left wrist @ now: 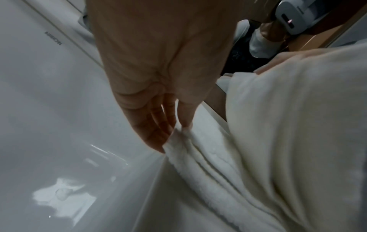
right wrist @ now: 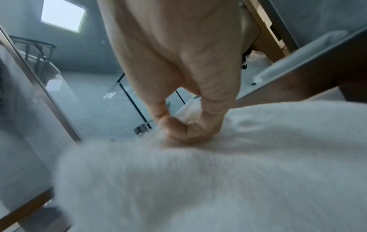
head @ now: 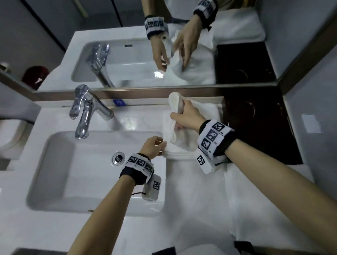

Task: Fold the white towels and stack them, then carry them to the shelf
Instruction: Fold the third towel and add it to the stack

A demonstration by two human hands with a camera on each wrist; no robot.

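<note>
My right hand [head: 183,115] grips a bunched white towel [head: 174,101] and holds it raised over the counter, right of the basin. In the right wrist view its fingers [right wrist: 184,131] are curled into the cloth [right wrist: 198,180]. Below it lies a folded white towel [head: 178,156] on the counter. My left hand [head: 155,146] pinches that towel's near left corner; the left wrist view shows the fingertips [left wrist: 179,125] on the layered edge [left wrist: 198,164]. The raised towel [left wrist: 298,125] hangs just beside them.
A white basin [head: 58,172] with a chrome tap [head: 86,112] and a drain [head: 118,158] lies left of the towels. More white cloth [head: 197,213] covers the counter's front. A mirror [head: 42,46] stands behind. A dark recess [head: 257,122] is at the right.
</note>
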